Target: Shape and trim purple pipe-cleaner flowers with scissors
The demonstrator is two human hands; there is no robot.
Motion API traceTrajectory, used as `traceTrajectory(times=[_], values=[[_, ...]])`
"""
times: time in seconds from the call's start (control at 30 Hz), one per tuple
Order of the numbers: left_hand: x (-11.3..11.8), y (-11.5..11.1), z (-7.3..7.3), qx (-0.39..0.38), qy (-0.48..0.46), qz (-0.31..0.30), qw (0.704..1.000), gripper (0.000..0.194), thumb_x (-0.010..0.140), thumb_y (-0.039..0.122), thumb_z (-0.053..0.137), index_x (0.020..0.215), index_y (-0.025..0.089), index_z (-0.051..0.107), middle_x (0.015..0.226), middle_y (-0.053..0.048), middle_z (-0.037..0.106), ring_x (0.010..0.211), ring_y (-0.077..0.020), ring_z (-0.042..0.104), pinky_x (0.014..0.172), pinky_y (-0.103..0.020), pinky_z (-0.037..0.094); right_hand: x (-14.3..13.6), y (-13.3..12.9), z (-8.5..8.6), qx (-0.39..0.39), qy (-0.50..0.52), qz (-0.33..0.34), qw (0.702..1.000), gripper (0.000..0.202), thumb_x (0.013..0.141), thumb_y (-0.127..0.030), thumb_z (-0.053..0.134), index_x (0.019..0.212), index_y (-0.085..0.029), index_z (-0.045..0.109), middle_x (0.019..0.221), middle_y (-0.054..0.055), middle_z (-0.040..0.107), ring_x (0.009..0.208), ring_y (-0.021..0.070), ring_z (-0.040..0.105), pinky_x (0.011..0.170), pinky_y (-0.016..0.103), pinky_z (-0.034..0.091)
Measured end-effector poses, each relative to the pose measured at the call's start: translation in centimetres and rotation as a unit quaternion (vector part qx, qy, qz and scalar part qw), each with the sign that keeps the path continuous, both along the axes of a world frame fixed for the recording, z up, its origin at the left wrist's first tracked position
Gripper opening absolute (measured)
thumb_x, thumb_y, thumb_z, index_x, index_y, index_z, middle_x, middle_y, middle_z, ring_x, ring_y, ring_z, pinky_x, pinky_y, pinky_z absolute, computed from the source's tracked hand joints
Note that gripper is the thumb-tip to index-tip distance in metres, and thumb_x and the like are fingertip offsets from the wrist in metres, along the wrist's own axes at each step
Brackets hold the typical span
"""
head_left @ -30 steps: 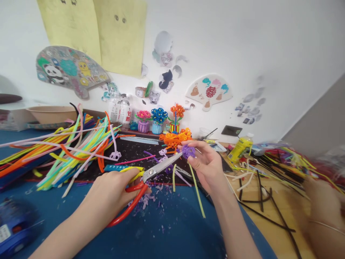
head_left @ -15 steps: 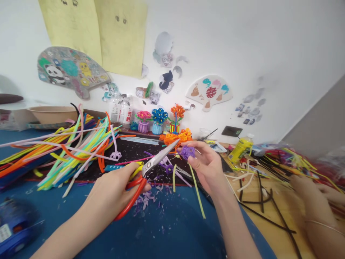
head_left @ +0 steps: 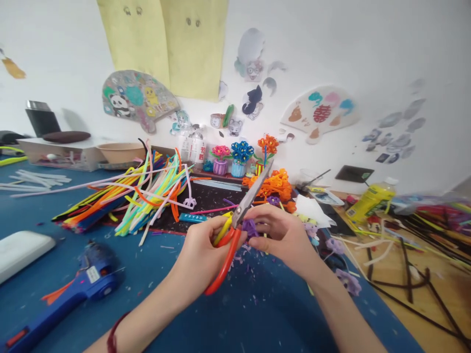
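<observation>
Red-handled scissors (head_left: 225,268) rest in my left hand (head_left: 196,252), blades closed and pointing up to the right. A yellow piece (head_left: 223,230) is held along with them; its kind is unclear. In my right hand (head_left: 285,238), fingers bent, is a purple fuzzy-wire flower (head_left: 250,228), partly hidden by the fingers. It is close beside the scissors' pivot, near my left fingertips; whether they touch it I cannot tell. Purple fuzz clippings lie on the blue table (head_left: 265,314) below. Orange fuzzy flowers (head_left: 275,184) are piled behind the hands.
To the left lie a bundle of coloured pipe cleaners (head_left: 147,191), a blue glue gun (head_left: 88,279) and a white case (head_left: 22,252). Finished potted flowers (head_left: 241,159) stand by the wall. Lilac flowers (head_left: 348,282), black stems (head_left: 406,269) and a yellow bottle (head_left: 373,198) are at right.
The view has swung left, bringing the glue gun and white case into sight. My right hand has brought the purple flower closer to my left hand. Another person's hand at right has left view.
</observation>
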State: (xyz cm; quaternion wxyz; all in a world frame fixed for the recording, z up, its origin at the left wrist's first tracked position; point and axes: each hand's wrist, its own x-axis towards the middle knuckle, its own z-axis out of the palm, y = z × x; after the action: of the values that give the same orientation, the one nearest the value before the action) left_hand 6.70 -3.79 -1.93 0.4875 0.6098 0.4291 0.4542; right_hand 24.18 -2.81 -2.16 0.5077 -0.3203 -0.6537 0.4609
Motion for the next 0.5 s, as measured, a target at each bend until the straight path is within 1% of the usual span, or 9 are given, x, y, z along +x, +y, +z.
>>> traceTrajectory(times=[0.07,0.2,0.3,0.5], values=[[-0.01,-0.03,0.09,0.002,0.001,-0.002,1.000,0.026,0.067,0.039,0.070,0.075,0.015,0.062,0.055,0.007,0.045,0.049,-0.0053,0.033,0.043,-0.016,0.027,0.00,0.04,-0.12,0.004,-0.008,0.007,1.000,0.034,0.067,-0.024,0.081,0.099,-0.023,0.067,0.099,0.005,0.068,0.091,0.0199,0.066,0.082,0.034,0.055],[-0.04,-0.19,0.65,-0.003,0.016,0.010,1.000,0.031,0.068,0.046,0.066,0.069,0.015,0.059,0.051,0.008,0.038,0.045,-0.0048,0.029,0.040,-0.017,0.022,0.10,0.15,-0.18,0.008,-0.021,0.010,1.000,0.032,0.068,-0.024,0.080,0.098,-0.022,0.067,0.100,0.005,0.067,0.093,0.0209,0.065,0.083,0.035,0.055],[-0.09,-0.21,0.79,-0.009,0.017,0.001,1.000,0.032,0.067,0.046,0.066,0.070,0.016,0.058,0.050,0.009,0.037,0.045,-0.0048,0.028,0.039,-0.017,0.020,0.04,0.16,-0.17,0.007,-0.025,0.010,1.000,0.032,0.068,-0.026,0.080,0.097,-0.022,0.068,0.098,0.006,0.068,0.093,0.0213,0.066,0.083,0.035,0.055],[-0.27,0.06,0.54,-0.035,0.007,-0.029,0.999,0.033,0.067,0.048,0.066,0.068,0.017,0.054,0.048,0.010,0.035,0.042,-0.0040,0.027,0.039,-0.017,0.018,-0.01,-0.03,-0.04,0.002,-0.011,0.023,1.000,0.030,0.069,-0.025,0.079,0.097,-0.023,0.068,0.096,0.005,0.068,0.092,0.0206,0.065,0.079,0.033,0.056]])
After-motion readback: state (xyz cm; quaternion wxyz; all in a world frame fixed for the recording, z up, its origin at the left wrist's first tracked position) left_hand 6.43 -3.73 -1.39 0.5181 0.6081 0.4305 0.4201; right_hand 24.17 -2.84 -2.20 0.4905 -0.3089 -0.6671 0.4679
